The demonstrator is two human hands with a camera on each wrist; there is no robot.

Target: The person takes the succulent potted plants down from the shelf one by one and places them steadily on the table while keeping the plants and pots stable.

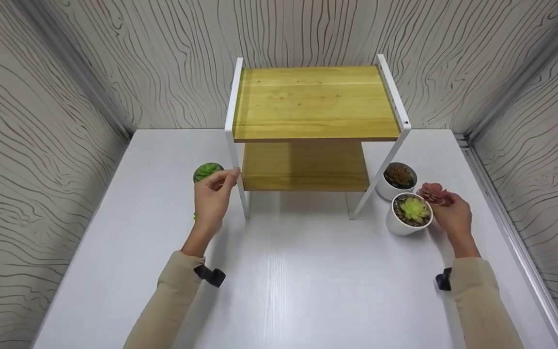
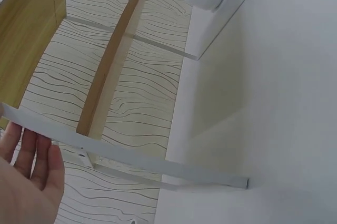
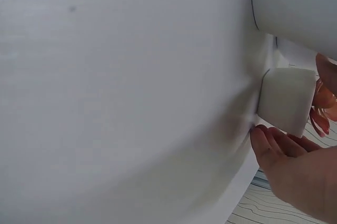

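My left hand (image 1: 212, 198) is at the front left post of a two-tier wooden shelf (image 1: 315, 104) with white legs; its fingers meet the white post (image 2: 126, 153) in the left wrist view, the thumb hidden there. At the right, my right hand (image 1: 455, 218) holds a small white pot (image 3: 287, 97) with a red succulent (image 1: 433, 193), thumb on one side and fingers on the other. The pot's base appears to be on the table. Directly left of it stands a white pot with a yellow-green succulent (image 1: 413, 209).
A pot with a dark brown succulent (image 1: 399, 175) stands by the shelf's right leg. Behind my left hand a green succulent (image 1: 207, 169) is partly hidden, with another bit of green below. The white table (image 1: 279, 291) is bordered by wood-patterned walls (image 1: 172, 63).
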